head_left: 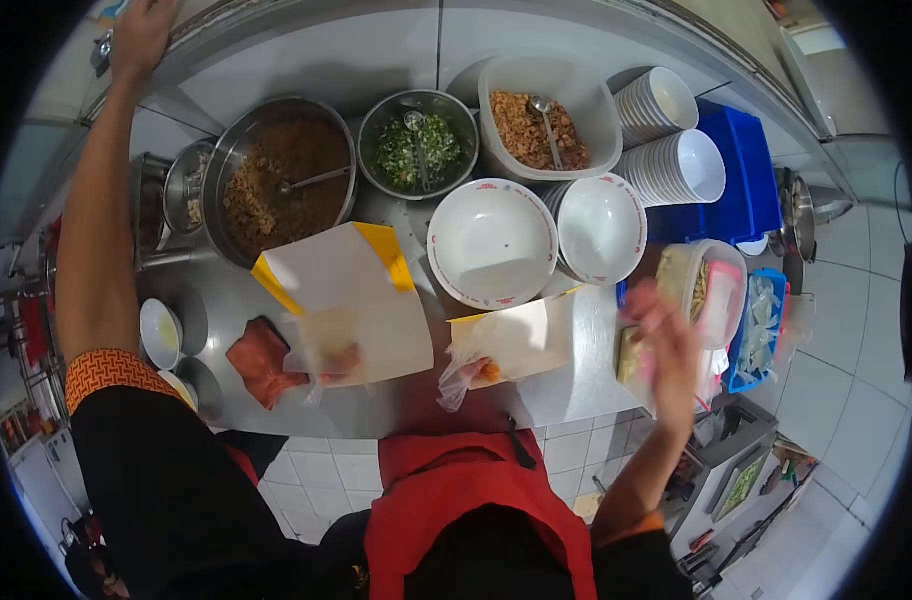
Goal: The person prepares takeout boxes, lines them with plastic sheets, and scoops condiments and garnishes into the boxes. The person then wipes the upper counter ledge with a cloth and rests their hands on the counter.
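My left hand [144, 40] is stretched far up to the ledge at the upper left, its fingers cut off by the frame edge. My right hand [666, 345] is blurred above the right end of the steel counter, fingers apart, nothing visible in it. Beside it are a clear plastic tub [721, 290] and white bowls. Between my arms, an open paper box [396, 325] with yellow flaps holds a small plastic bag whose contents are unclear. A smaller open paper box [536, 340] has a clear bag [464, 375] with something orange inside. A reddish-brown pouch or cloth [263, 360] lies to the left.
Along the back stand a large pot of minced food [216, 200], a bowl of chopped greens [446, 150] and a tub of brown topping [576, 145], each with a spoon. Stacked bowls [491, 240], white cups [696, 165] and a blue crate [746, 180] fill the right.
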The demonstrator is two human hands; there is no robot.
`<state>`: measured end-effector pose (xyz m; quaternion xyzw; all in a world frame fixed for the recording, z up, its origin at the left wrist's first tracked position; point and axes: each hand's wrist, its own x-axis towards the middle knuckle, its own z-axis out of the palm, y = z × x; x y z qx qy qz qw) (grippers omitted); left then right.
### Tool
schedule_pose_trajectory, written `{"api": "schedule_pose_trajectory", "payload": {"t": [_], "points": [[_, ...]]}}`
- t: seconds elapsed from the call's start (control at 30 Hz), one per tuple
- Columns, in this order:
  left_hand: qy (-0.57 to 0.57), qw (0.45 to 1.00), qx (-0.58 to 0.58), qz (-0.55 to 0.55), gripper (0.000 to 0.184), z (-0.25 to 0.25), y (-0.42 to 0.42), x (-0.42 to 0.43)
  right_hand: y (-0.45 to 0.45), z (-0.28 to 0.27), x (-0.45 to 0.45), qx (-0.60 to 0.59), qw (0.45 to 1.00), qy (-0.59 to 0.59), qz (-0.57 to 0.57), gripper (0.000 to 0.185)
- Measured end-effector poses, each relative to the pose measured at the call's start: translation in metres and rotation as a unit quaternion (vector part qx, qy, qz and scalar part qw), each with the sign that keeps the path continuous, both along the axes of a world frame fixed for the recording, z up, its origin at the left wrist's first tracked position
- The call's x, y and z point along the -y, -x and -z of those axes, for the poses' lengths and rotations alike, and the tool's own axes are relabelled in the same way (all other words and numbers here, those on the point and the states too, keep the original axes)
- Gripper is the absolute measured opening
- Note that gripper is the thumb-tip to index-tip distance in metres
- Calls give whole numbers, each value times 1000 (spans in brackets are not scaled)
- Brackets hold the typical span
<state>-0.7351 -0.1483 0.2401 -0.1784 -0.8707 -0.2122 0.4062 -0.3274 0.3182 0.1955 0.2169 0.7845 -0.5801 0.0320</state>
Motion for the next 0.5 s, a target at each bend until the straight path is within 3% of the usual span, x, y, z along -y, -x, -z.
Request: {"api": "schedule_pose_trajectory", "payload": {"t": [0.1,0.2,0.27,0.37,0.4,0.5], "points": [[3,999,9,-38,45,-4,1,4,92,-46,-17,-203,969,-141,-5,28],[48,993,55,-94,36,-2,-1,14,190,-77,-39,-290,901,-323,16,27],[61,994,65,-70,55,9,22,42,264,-69,-79,-399,823,-405,-14,27],[57,993,62,-78,47,8,12,30,363,-55,-135,-426,705,-567,5,27],[37,992,81,-92,44,6,7,25,377,-51,-136,-423,691,-586,22,25],[54,991,74,-101,42,3,3,21,378,-52,-112,-390,725,-568,5,28]]}}
